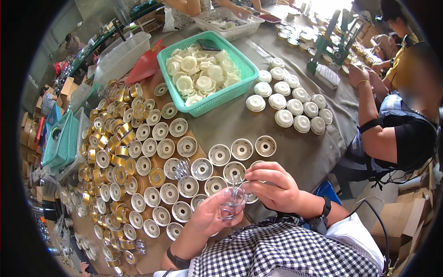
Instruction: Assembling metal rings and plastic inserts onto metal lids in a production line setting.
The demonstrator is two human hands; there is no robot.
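Several thin shiny metal rings point(236, 199) sit loosely bunched in the curled fingers of my left hand point(214, 213), above the near rows of round parts. Close beside it on the right, my right hand point(275, 187) is closed, thumb and fingertips pinched at the upper end of the bunch, apparently on one ring. Its fingers partly hide what they pinch. Just beyond the hands stand round white cup-like parts point(219, 154) with a hole in the middle. More loose metal rings point(183, 170) lean together on the white parts left of my hands.
A heap of gold-rimmed round parts point(122, 136) covers the left side. Beyond is a green basket point(224, 99) of white plastic pieces, with white domed caps point(283, 118) to its right. A co-worker point(383, 134) sits at right near a green hand press point(339, 44).
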